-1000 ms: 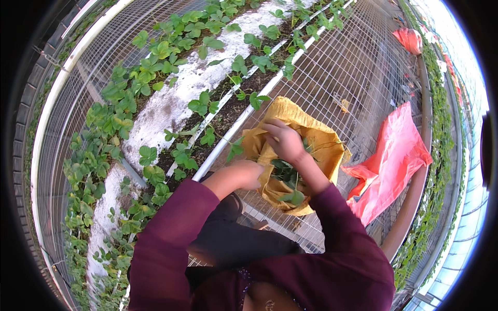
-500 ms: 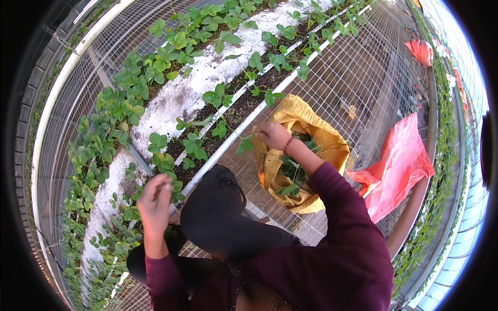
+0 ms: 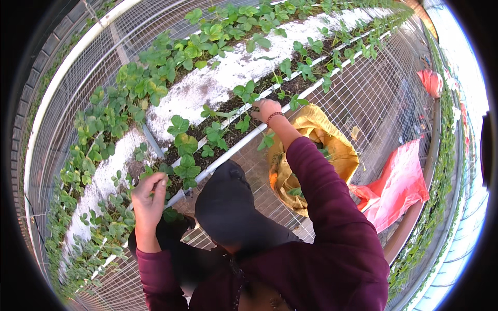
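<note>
My right hand (image 3: 267, 109) reaches over the white rail (image 3: 259, 129) to the near row of strawberry plants. Its bent fingers are closed low beside a young strawberry plant (image 3: 245, 92); what lies between the fingertips is hidden. My left hand (image 3: 148, 199) hovers above the leaves at the near end of the bed, fingers loosely curled and thumb apart, holding nothing visible. Under my right forearm stands a yellow woven sack (image 3: 340, 150), its mouth wide, with green leaves inside. A loose strawberry leaf (image 3: 266, 141) hangs beside the rail, near the sack.
A denser row of strawberry plants (image 3: 148, 78) grows beyond a white-covered strip (image 3: 207, 88) of the bed. My dark-trousered knee (image 3: 224, 189) is bent against the rail. Wire mesh (image 3: 358, 98) lies around the sack. To the right, a red plastic bag (image 3: 397, 181) rests by a brown pipe.
My right hand has moved from above the sack's edge across the rail into the plants. My left hand stays near the bed's near end. The view has shifted slightly.
</note>
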{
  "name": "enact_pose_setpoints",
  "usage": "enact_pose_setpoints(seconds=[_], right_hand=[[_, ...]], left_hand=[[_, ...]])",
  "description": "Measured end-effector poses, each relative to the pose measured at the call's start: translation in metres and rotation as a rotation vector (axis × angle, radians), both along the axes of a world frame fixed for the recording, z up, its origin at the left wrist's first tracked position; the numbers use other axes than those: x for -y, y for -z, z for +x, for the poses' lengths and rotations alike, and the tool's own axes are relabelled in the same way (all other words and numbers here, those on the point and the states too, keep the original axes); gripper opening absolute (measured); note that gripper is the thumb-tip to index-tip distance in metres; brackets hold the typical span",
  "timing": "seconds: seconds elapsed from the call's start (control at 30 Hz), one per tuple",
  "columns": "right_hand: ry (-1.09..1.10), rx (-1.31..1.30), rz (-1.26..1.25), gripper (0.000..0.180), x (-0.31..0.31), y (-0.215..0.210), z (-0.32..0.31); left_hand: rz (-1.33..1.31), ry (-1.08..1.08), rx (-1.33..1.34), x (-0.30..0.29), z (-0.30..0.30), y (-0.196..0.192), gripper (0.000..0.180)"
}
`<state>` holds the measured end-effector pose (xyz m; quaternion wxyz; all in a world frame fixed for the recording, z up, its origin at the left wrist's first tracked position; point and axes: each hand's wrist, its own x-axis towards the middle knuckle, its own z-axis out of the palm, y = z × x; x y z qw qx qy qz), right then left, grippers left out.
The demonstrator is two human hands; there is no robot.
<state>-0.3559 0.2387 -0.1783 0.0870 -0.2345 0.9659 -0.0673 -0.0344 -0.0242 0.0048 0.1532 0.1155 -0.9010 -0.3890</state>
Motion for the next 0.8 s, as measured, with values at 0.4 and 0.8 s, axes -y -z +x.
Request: enact_pose_setpoints(seconds=[0.4, 0.8], right_hand=[[0.293, -0.032, -0.311, 0.025, -0.035, 0.027, -0.017], [-0.068, -0.17, 0.001, 0.011, 0.079, -0.008, 0.044]], left_hand=[[-0.08, 0.11, 0.01, 0.002, -0.002, -0.008, 0.015], [-0.141, 0.097, 0.051, 0.007, 0.013, -0.02, 0.016]])
